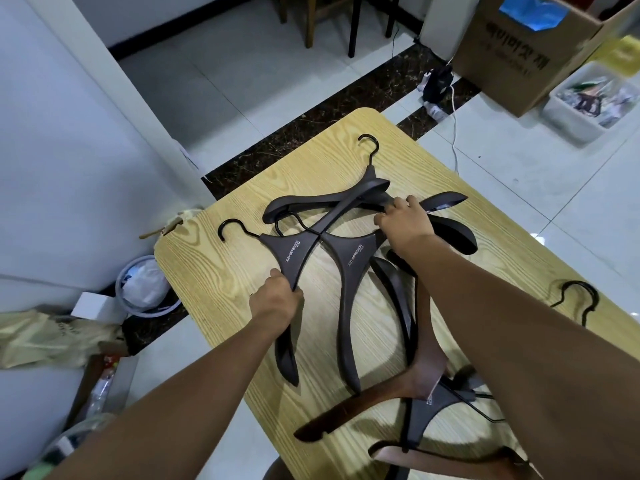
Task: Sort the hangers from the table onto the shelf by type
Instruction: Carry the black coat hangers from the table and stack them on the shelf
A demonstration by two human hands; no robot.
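Head view: both hands' grip around dark hangers point(289, 258).

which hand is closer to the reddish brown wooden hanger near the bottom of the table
Left. The left hand grips a dark hanger up-table and left of the reddish brown hanger; the right hand is farther off, at the far pile.
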